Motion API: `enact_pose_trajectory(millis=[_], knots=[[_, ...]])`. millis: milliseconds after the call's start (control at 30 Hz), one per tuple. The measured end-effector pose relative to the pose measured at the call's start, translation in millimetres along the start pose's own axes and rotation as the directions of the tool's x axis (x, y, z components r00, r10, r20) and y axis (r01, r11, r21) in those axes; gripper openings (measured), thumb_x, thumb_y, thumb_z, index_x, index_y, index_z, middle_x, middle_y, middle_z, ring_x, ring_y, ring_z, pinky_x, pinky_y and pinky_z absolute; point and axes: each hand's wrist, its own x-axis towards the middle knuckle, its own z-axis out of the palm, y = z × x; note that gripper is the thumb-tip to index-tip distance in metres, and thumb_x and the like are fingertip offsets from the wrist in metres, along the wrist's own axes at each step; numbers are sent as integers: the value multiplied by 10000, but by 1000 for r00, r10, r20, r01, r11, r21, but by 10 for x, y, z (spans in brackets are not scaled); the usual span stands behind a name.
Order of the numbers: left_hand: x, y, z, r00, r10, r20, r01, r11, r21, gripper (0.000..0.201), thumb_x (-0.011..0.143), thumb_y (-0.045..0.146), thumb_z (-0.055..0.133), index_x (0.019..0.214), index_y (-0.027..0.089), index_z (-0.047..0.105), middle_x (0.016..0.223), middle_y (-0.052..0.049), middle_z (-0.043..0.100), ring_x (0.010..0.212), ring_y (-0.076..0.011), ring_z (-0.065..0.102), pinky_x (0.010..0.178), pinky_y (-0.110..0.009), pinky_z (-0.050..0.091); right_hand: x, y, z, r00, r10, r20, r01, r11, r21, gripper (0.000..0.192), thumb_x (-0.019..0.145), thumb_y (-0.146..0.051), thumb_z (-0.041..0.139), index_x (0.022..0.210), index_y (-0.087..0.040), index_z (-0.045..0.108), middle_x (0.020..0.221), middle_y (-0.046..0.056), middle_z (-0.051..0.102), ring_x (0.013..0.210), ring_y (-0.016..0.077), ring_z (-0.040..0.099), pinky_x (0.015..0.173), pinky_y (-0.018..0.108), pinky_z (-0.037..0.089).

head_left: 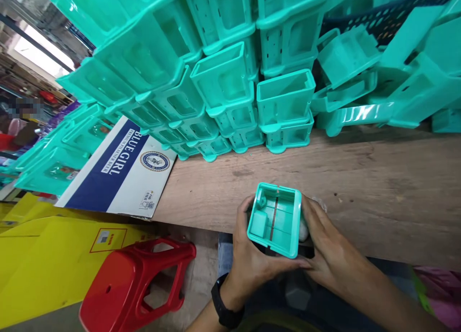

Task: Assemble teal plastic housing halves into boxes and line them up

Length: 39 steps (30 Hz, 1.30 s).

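A small teal moulded-plastic box (275, 219), open side up, sits between both hands at the near edge of the bare wooden counter (360, 188). The left hand (252, 260) wraps its left wall and underside, thumb up along the rim; the right hand (326, 248) presses against its right wall, so each grip is closed on the box. Inside the box a thin dark strip runs front to back, and a small square block stands in the near left corner. Something pale shows between the box and the right palm, too hidden to identify.

At the back of the counter, well apart from the hands, stacks of matching teal plastic housings (230, 82) lie on their sides in rows. A white-and-blue cardboard sheet printed "BLUE GIRL" (122, 171) leans at the counter's left end. Below it stand a red plastic stool (133, 284) and a yellow carton (43, 255). A black wristband (223, 305) circles the left wrist. The far left background is blurred and the right stacks are cut off.
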Motion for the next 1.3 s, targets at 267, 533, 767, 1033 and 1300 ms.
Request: enact_pose_trajectory(millis=[267,533,767,1033,1300], knots=[[-49,-16,50,999,-7,-50,8,1000,15,1058,548,693,939,1355,249,418,1303,-119,608,1188,-357,661,1024,-524,582,3,-136,14,989,146,-22,-146,989,-7,1153,601,-66,556,1662,-248,145,1473,190,475,1298,419,599,975,582,631],[-90,8,84,999,-33,-40,35,999,40,948,585,378,915,1359,268,380,1193,-64,645,1018,-301,693,950,-493,605,22,-93,10,986,163,40,-164,986,32,1152,604,-60,565,1668,-226,156,1476,203,483,1295,422,590,1013,580,617],[-33,-31,-135,982,19,185,3,993,-119,976,543,307,951,1382,278,452,1172,-40,697,1022,-309,715,1029,-505,582,-327,-266,280,937,329,-118,-336,941,-42,1055,728,-219,601,1673,-240,132,1510,225,429,1256,503,588,874,662,646],[-32,-64,-142,979,153,131,-149,988,-40,1053,530,348,986,1430,298,442,1221,-40,712,1034,-322,742,934,-459,633,-245,-353,203,954,281,-102,-292,949,-119,1052,724,-144,591,1651,-214,98,1448,213,441,1250,430,613,922,564,644],[-35,-103,-94,968,242,73,-242,970,1,1051,587,481,974,1476,324,437,1377,-82,631,1211,-355,675,1024,-503,605,-183,-392,196,958,255,-129,-271,954,-127,1044,616,-66,519,1603,-158,191,1377,203,466,1221,384,614,942,547,640]])
